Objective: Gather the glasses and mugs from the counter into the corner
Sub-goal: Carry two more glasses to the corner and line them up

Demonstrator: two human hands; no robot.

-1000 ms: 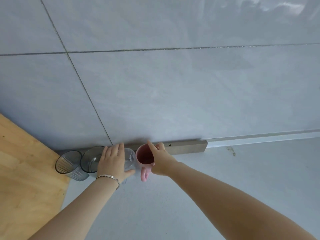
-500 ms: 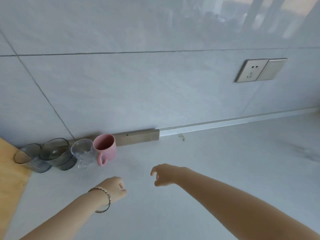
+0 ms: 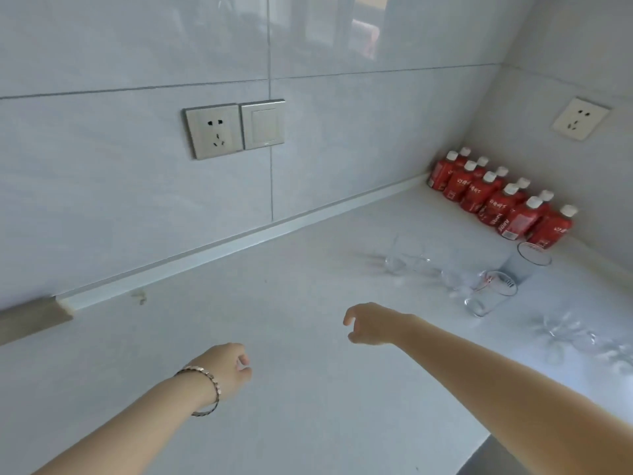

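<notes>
Both forearms bare, no sleeves; metal link bracelet on left wrist.

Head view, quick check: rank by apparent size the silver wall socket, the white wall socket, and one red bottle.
1. Silver wall socket, largest.
2. White wall socket.
3. Nearest red plastic bottle with white cap, looking about as big as the white socket, so that order is unsure; they also differ in distance from the camera.

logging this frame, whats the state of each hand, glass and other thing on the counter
left hand: empty, loosely curled, above the counter
right hand: empty, fingers open, above the counter
printed glass: upright, looks empty
tall glass: upright, by the bottles
clear glass: blurred, seems upright
red bottles: upright, capped, in rows along the right wall
</notes>
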